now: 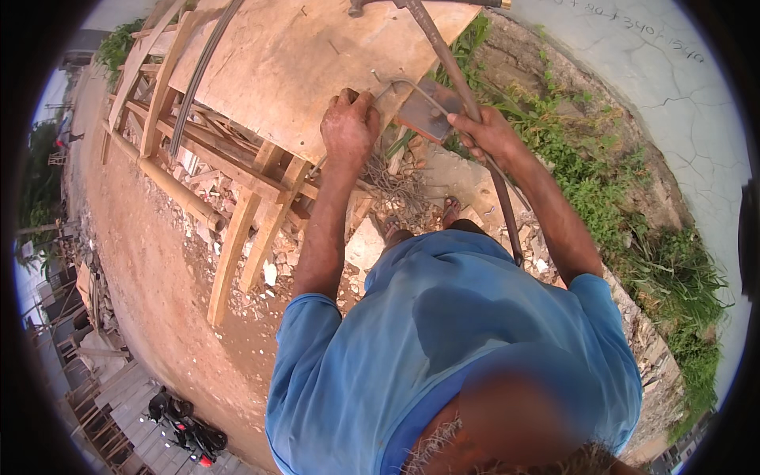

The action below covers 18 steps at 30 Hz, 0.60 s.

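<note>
**Q:** As the camera looks down from the person's head, what are the hands doing?

**A:** The left hand (349,127) rests fisted at the near edge of a plywood table (301,55), its fingers curled tight around one end of a thin steel rod (412,89). The rod rises from that fist, turns a corner and runs off to the right, past the table's near right corner. The right hand (484,133) is wrapped fully around a long rusty bending bar (443,55), which slants from the far edge of the table down past the person's right forearm.

**Q:** Which step does that look like?

**A:** It reads as a bend in the making: the left hand pins the rod, the right levers the bar. I judge that the next move calls for a steady pull on the bar while the left fist keeps the rod flat against the table.

**Q:** What lies around it?

**A:** Tangled wire (396,188) and rubble lie under the table, weeds (602,182) grow to the right, and a motorbike (186,431) stands on the dirt ground at lower left.
</note>
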Available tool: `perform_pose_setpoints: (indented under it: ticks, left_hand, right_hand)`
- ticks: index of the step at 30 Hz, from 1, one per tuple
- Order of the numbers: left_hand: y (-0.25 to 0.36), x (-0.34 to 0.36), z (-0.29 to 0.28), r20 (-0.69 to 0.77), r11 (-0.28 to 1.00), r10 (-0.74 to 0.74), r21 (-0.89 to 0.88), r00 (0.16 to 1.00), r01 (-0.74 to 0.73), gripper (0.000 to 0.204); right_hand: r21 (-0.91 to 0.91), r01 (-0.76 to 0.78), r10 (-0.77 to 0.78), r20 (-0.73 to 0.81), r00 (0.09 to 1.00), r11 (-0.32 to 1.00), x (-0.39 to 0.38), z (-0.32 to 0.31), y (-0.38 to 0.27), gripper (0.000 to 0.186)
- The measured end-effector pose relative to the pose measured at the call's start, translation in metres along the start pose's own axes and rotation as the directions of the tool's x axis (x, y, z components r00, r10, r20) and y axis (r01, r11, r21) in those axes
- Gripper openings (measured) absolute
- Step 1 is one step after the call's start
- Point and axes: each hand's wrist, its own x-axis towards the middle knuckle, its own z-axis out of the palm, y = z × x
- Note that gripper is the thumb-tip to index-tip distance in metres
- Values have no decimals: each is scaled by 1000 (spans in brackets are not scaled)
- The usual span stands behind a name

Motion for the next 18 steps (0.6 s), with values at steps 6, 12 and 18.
perform_pose_setpoints:
  ticks: [6,12,18]
  left_hand:
    - [0,1,11,-25,994,50,101,998,-47,20]
    - [-7,16,27,-21,993,112,-23,993,-113,27]
    - [-13,25,30,29,980,142,-145,989,-137,22]
  right_hand:
    - [37,-43,42,30,999,998,11,-7,8,25]
    - [-28,4,-3,22,1000,1000,8,-4,23,33]
    - [-263,88,-126,-131,983,961,-24,-34,38,42]
